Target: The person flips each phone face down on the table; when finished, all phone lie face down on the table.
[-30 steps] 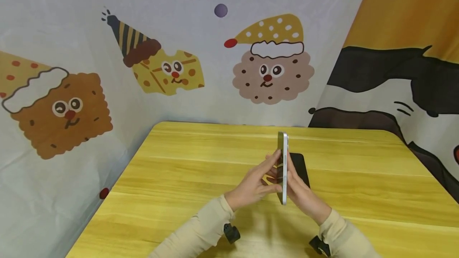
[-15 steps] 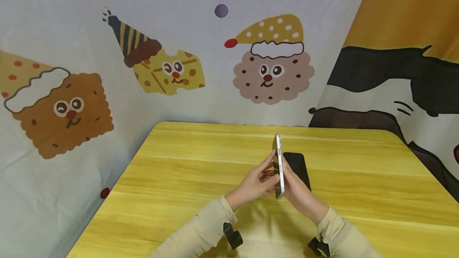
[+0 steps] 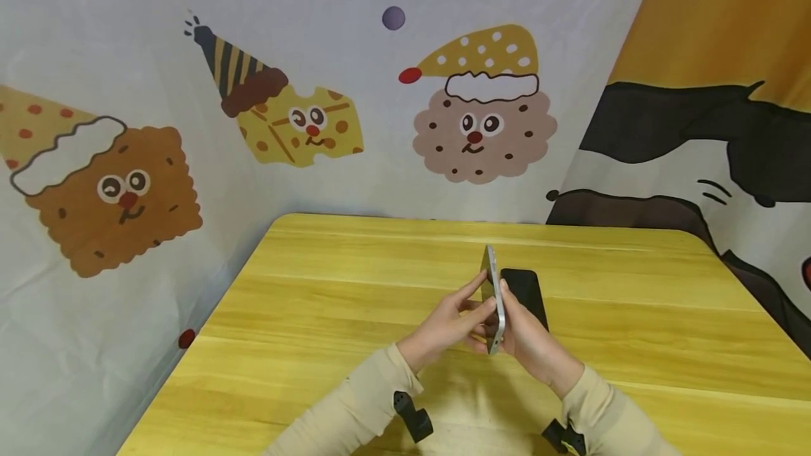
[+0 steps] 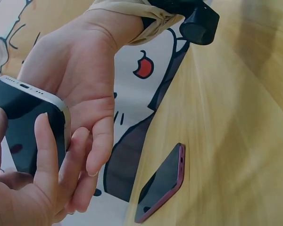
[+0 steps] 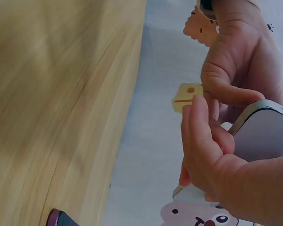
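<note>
A smartphone (image 3: 488, 262) with a silvery frame is held up over the table, its edge toward the head camera. My left hand (image 3: 443, 326) grips it from the left, thumb and fingers on its frame and dark screen. From the other side my right hand (image 3: 535, 347) holds it, the thumb along the phone's upper right side. In the left wrist view the black screen (image 4: 26, 122) shows under my left fingers; a pale back (image 5: 264, 134) appears in the right wrist view. Fingers beneath the phone are partly hidden.
A second phone (image 3: 524, 294), black with a purplish edge, lies on the wooden table (image 3: 329, 280) just behind my right hand. A wall cloth with cartoon snacks (image 3: 484, 136) hangs past the far table edge. Black wrist cameras (image 3: 415, 417) sit under both sleeves.
The phone has shifted slightly left and down, and its tilt has changed. My right hand went from lying flat against its back to holding it with the thumb by its edge.
</note>
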A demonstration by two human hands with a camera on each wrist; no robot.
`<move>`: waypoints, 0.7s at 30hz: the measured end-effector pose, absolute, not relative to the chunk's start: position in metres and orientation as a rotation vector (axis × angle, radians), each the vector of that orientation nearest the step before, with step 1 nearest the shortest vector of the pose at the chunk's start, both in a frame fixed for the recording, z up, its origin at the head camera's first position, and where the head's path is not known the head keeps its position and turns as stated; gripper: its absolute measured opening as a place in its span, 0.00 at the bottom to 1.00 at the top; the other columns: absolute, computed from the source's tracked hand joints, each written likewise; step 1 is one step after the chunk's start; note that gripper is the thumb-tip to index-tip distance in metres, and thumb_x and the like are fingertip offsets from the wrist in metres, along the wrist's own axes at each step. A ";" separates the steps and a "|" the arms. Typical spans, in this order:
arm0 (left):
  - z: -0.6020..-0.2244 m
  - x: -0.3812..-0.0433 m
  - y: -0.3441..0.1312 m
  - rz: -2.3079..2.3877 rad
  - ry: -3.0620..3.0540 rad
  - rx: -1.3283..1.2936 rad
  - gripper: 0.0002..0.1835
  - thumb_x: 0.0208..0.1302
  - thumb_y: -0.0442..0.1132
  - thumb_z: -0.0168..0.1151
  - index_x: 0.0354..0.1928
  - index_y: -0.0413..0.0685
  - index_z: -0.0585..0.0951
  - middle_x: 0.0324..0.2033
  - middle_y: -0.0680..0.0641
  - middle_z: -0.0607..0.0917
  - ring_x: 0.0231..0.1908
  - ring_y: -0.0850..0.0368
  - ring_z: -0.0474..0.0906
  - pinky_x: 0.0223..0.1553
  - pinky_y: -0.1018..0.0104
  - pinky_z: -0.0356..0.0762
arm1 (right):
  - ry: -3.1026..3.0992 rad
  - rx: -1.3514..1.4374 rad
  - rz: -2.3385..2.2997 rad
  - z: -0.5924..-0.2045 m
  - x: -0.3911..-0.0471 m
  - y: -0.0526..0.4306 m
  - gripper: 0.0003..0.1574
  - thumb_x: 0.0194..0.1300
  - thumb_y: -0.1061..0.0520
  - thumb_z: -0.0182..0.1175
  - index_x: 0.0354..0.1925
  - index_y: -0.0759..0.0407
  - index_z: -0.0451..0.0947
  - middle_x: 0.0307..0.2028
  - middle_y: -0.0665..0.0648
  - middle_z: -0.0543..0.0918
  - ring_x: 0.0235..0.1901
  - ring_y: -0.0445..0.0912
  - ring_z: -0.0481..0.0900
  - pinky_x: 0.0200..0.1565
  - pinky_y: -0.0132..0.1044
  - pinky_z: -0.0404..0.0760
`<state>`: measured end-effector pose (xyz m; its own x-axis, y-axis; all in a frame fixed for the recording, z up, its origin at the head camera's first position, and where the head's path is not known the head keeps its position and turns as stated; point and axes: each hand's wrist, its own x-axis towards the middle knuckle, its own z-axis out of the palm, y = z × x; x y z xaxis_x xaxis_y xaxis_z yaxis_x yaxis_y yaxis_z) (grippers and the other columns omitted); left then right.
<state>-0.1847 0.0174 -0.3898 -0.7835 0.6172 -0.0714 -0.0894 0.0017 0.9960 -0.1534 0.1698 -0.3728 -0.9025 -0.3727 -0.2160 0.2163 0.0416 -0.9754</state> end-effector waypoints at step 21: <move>-0.378 -0.185 0.010 1.684 2.062 1.348 0.46 0.46 0.56 0.51 0.69 0.61 0.46 0.65 0.50 0.58 0.49 0.52 0.74 0.38 0.73 0.78 | 2.421 -0.966 -1.727 -0.367 -0.136 0.184 0.34 0.72 0.54 0.24 0.66 0.44 0.18 0.66 0.74 0.40 0.56 0.52 0.67 0.45 0.43 0.76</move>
